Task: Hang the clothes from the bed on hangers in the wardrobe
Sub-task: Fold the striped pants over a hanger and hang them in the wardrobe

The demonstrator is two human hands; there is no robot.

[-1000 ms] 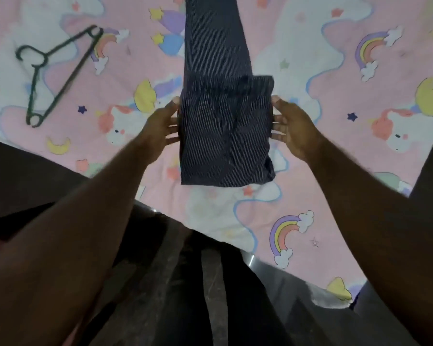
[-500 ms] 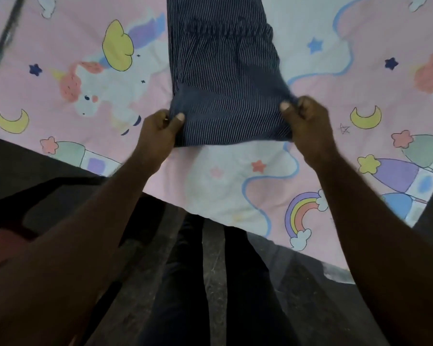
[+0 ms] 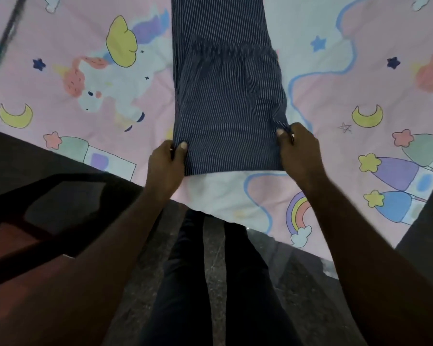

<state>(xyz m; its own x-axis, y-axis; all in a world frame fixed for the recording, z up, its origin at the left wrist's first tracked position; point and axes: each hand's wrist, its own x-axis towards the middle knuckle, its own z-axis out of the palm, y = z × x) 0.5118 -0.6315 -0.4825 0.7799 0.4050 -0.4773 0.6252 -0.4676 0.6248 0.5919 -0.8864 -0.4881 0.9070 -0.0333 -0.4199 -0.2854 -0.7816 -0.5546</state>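
Navy pinstriped trousers [image 3: 225, 101] lie folded over on the pink unicorn-print bed sheet [image 3: 80, 71], with the gathered waistband turned back on top of the legs. My left hand [image 3: 165, 166] pinches the near left corner of the fold, thumb on top of the cloth. At the near right corner my right hand [image 3: 299, 151] pinches the fabric the same way. A dark green hanger [image 3: 5, 38] shows only as a blurred bar at the upper left edge.
The bed's near edge runs diagonally across the frame. Below it are the dark stone floor [image 3: 213, 245] and my legs in dark trousers. A dark wooden piece of furniture [image 3: 35, 221] stands at the lower left.
My hands went from flat against the sides of the fold to pinching its near corners. The view dropped closer to the bed, pushing the hanger to the upper left edge.
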